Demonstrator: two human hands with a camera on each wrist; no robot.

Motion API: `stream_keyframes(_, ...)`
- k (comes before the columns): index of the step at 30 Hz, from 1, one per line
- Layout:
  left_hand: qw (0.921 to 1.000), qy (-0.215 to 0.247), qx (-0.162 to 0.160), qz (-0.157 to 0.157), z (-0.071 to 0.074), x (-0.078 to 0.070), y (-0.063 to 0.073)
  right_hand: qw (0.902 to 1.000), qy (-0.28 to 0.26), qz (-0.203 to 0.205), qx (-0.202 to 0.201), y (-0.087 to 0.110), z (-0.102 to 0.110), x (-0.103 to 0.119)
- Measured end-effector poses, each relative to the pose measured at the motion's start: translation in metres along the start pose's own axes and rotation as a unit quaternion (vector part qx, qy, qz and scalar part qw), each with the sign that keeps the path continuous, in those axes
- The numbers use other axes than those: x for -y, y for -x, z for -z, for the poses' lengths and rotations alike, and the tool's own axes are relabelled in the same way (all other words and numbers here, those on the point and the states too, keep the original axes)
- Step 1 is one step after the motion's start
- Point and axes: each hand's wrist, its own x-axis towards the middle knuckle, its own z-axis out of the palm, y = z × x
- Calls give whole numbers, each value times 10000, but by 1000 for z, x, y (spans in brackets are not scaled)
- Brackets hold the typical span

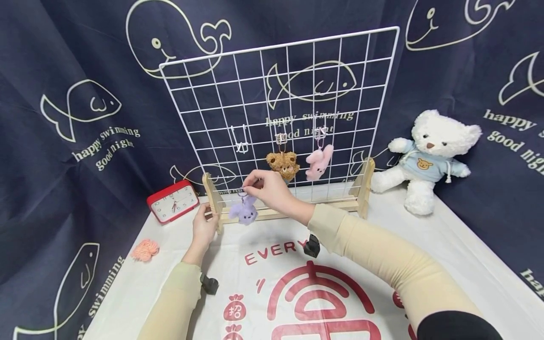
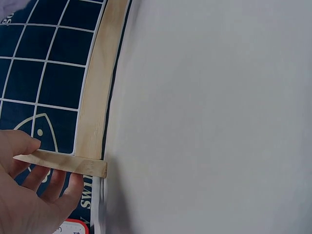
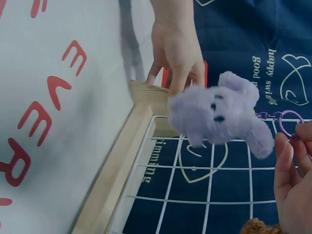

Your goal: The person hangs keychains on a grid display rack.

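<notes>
A purple plush bunny keychain (image 1: 244, 212) dangles by its ring from my right hand (image 1: 272, 189), whose thumb and finger pinch the purple ring (image 3: 288, 124). It hangs in front of the lower left of a white wire grid (image 1: 276, 101). My left hand (image 1: 205, 225) grips the left wooden foot (image 2: 73, 162) of the grid's stand, thumb on one side and fingers on the other. A brown bear keychain (image 1: 281, 163) and a pink bunny keychain (image 1: 318, 163) hang from the grid. To their left, a white hook (image 1: 242, 147) on the grid carries nothing.
Left of the stand is a red alarm clock (image 1: 173, 201), with a bundle of pink yarn-like material (image 1: 146, 250) nearer the front. A white teddy bear (image 1: 429, 160) in a blue top sits at the right. Dark blue patterned cloth (image 1: 93, 52) hangs behind.
</notes>
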Motion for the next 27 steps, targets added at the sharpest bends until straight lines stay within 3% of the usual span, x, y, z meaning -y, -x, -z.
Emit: stream_keyframes(27, 9999, -32, -94, -136, -1, 2, -1, 9968, -325, 397, -614, -25, 12, 26)
